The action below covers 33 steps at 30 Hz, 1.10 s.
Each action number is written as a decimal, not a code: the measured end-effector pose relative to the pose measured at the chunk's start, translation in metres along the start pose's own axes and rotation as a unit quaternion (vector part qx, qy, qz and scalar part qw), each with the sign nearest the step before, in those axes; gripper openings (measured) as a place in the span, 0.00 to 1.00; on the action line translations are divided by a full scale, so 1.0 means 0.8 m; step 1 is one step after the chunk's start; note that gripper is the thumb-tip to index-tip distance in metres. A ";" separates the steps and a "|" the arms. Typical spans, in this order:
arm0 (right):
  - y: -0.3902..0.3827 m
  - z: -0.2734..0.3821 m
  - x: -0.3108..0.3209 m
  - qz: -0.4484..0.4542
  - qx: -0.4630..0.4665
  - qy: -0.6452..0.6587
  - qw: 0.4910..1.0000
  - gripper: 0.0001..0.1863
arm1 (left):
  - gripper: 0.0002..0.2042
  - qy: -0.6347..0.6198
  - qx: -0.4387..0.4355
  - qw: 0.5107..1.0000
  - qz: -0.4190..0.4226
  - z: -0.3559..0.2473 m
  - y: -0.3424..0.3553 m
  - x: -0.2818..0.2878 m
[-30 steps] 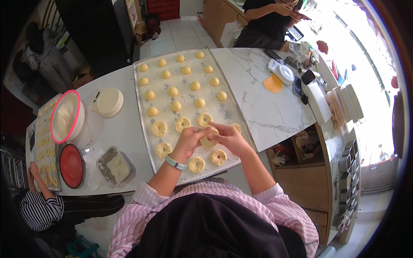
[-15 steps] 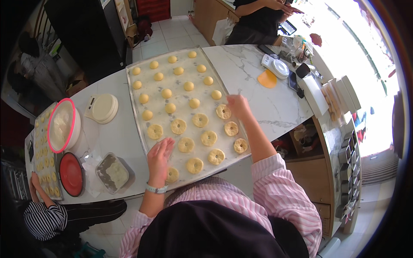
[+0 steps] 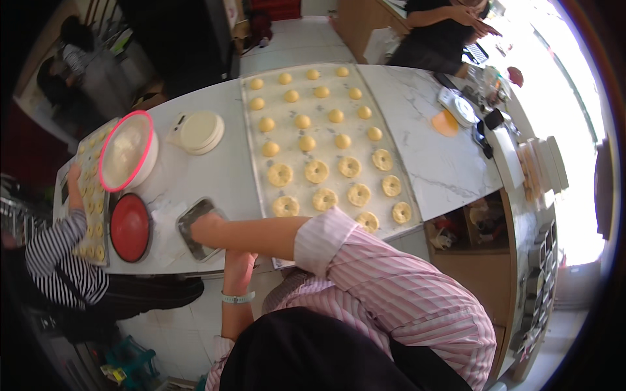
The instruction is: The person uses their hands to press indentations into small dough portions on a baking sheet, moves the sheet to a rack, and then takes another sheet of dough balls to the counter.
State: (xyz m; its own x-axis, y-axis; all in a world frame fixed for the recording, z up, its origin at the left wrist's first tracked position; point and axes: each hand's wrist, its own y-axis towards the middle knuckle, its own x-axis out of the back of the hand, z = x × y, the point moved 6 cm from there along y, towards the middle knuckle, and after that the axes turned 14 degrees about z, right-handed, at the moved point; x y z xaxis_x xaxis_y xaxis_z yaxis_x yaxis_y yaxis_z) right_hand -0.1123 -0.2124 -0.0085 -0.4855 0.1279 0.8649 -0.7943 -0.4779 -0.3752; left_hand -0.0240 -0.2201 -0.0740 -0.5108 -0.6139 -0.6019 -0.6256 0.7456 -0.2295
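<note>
My right arm reaches across to the left, and my right hand (image 3: 207,229) dips into a clear plastic box (image 3: 182,228) on the table; its fingertips are hidden inside. In the earlier view pale powder lies in this box. My left hand (image 3: 240,262) is by the table's front edge, partly covered by my right forearm, so its fingers do not show. On the big baking tray (image 3: 280,112), round dough balls (image 3: 302,122) fill the far rows. Nearer rows hold flattened dough rings (image 3: 317,171), each with a pressed centre hole.
Left of the box lie a red round dish (image 3: 130,228), a pink-rimmed bowl (image 3: 152,140) and a kitchen scale (image 3: 200,131). Another person in stripes (image 3: 55,264) reaches over a second dough tray (image 3: 100,254). Behind the table stands a person in black (image 3: 433,39).
My right hand has left the tray's right side and swung left into the plastic box. My left hand has drawn back from the tray toward the table edge. The view has shifted left.
</note>
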 end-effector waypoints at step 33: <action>-0.140 -0.284 -0.018 -0.129 -0.165 -0.021 0.978 0.29 | 0.25 -0.305 -0.022 0.951 0.049 -0.015 0.087 -0.062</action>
State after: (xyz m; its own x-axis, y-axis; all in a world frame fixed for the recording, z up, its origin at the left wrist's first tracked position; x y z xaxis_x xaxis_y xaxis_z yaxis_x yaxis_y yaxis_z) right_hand -0.0988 0.0365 -0.0548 -0.2435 0.1678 0.9553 -0.9662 -0.1279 -0.2238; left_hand -0.0495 -0.1412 -0.0510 -0.1396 -0.2676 -0.9534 -0.6233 0.7719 -0.1253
